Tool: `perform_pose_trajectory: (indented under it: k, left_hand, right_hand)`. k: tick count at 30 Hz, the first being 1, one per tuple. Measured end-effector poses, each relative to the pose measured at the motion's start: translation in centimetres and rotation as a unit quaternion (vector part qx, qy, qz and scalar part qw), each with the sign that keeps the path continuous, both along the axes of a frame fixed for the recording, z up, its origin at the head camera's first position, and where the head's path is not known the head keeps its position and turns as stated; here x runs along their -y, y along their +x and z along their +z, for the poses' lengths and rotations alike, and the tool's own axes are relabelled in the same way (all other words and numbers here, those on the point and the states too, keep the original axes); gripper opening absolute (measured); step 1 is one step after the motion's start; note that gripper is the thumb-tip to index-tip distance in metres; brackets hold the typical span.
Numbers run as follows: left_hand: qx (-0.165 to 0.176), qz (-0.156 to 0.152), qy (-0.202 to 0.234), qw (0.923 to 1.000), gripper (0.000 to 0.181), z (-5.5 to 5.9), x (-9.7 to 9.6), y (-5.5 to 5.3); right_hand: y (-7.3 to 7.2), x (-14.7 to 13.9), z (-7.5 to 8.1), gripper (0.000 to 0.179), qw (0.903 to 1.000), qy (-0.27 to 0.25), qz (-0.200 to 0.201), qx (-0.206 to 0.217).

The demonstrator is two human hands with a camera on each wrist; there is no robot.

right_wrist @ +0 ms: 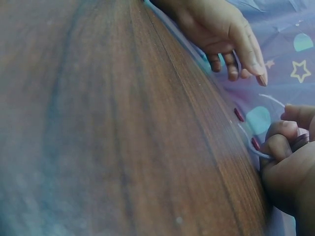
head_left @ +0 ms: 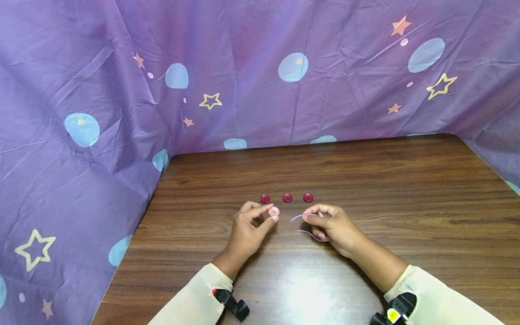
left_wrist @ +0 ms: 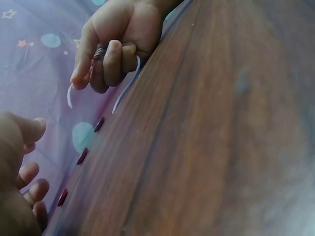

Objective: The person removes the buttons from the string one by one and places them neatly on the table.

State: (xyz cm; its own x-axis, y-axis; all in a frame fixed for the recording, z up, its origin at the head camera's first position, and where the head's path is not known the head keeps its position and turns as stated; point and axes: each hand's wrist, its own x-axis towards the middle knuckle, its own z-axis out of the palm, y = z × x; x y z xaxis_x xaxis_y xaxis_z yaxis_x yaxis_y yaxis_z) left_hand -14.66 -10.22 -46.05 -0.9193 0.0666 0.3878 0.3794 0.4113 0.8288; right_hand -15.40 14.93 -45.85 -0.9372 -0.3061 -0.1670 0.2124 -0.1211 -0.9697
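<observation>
Hands (head_left: pixel 248 229) (head_left: pixel 335 228) pinch a round pink button (head_left: pixel 274 211) and slender, curving lilac cord (head_left: pixel 296 217).

A round, pale pink button (head_left: pixel 274 211) is pinched in the left grip (head_left: pixel 248 228), face toward the head view. Apart, toward three o'clock, the right grip (head_left: pixel 334 227) holds thin lilac cord (head_left: pixel 296 217), ends curving out roughly toward nine.

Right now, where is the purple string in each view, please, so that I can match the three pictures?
Head: the purple string is right of centre, in the right hand.
Left wrist: purple string at upper left, same hand.
Right wrist: purple string on the right side, about middle height.
Shared landmark: the dark red buttons, though only two show in the right wrist view.
</observation>
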Motion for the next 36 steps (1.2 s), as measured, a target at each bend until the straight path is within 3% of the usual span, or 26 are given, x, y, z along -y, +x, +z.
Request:
perform_pose_trajectory:
  k: [7,18,27,36]
  left_hand:
    - [-0.031,0.037,-0.033,0.9983,0.032,-0.3,0.3,-0.1]
    - [-0.037,0.048,-0.052,0.9968,0.030,-0.4,0.7,-0.5]
    - [-0.006,0.050,-0.058,0.9970,0.027,-0.6,1.0,-0.7]
    - [-0.042,0.050,-0.070,0.9954,0.028,-1.4,1.1,-0.9]
  right_hand:
    - [0.0,0.0,-0.2,0.018,1.0000,-0.008,0.000,0.000]
    - [0.0,-0.1,-0.1,0.019,0.9994,-0.033,-0.013,-0.002]
    - [0.2,-0.1,0.4,0.031,0.9985,-0.053,-0.013,0.001]
    - [0.0,0.0,0.5,0.002,0.9990,-0.033,-0.021,0.019]
